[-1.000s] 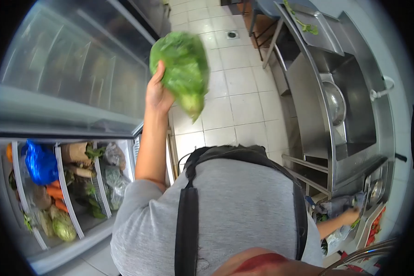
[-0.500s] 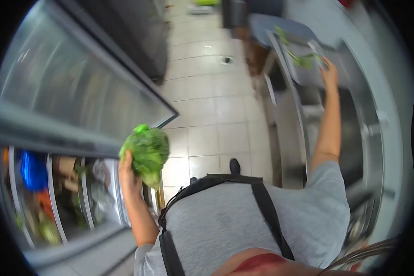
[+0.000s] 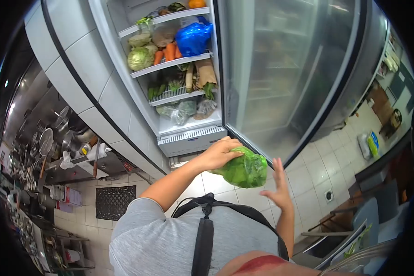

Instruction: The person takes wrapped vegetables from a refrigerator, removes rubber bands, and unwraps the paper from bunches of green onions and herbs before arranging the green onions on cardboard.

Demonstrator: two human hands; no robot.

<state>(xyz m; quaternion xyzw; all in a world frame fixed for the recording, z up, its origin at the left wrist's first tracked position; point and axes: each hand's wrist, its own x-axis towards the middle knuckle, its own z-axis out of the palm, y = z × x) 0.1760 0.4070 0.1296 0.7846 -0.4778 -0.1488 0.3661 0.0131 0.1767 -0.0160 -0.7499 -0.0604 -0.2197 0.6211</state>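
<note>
A head of lettuce (image 3: 249, 169), seemingly wrapped in clear plastic, is held in front of my chest. My left hand (image 3: 221, 154) grips it from above at its left end. Just right of it, my right hand (image 3: 279, 187) is raised with the fingers stretched and the thumb apart, holding nothing. Beyond my hands the fridge (image 3: 191, 138) stands open. On its shelves are a cabbage (image 3: 141, 59), carrots (image 3: 170, 51), a blue plastic bag (image 3: 194, 39) and bagged greens (image 3: 179, 112).
The fridge's glass door (image 3: 280, 87) swings out to the right, its lower corner close to my right hand. Cookware (image 3: 64, 138) fills a counter at left, near a black floor mat (image 3: 116, 202). Green stems (image 3: 358, 241) lie at the lower right beside a grey chair (image 3: 365, 211).
My view has turned left to face the fridge. The right hand has let go of a leafy green stem and come beside the lettuce. The lettuce is still in my left hand.
</note>
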